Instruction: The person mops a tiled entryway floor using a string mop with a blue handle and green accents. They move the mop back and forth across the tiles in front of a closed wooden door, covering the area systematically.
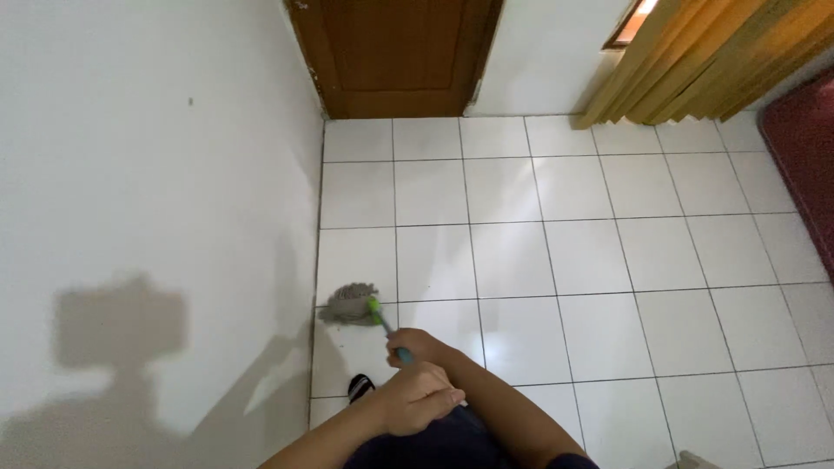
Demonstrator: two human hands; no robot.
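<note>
Mopping along the wall edge is what we have in hand, judging by how things lie. Our left hand [423, 398] is clenched around the near end of the mop handle [388, 331], close to our body, and our right hand [415, 345] grips the same handle farther out, just ahead of the left. The handle runs from our hands forward and to the left, blue near the grip and green where it meets the mop head [349, 305]. That grey stringy head lies flat on the white tiled floor [556, 260], well ahead of our hands and touching, or almost touching, the base of the white wall [156, 174] on our left.

To do this well, we judge the head should stay pressed flat and hug the wall line, so the corner seam gets wiped. Our foot in a dark sandal [359, 387] sits just below and left of our hands, near the wall; we would keep it off the damp patch. A brown door [395, 52] stands far ahead, and yellow curtains [695, 61] hang far to the right.
</note>
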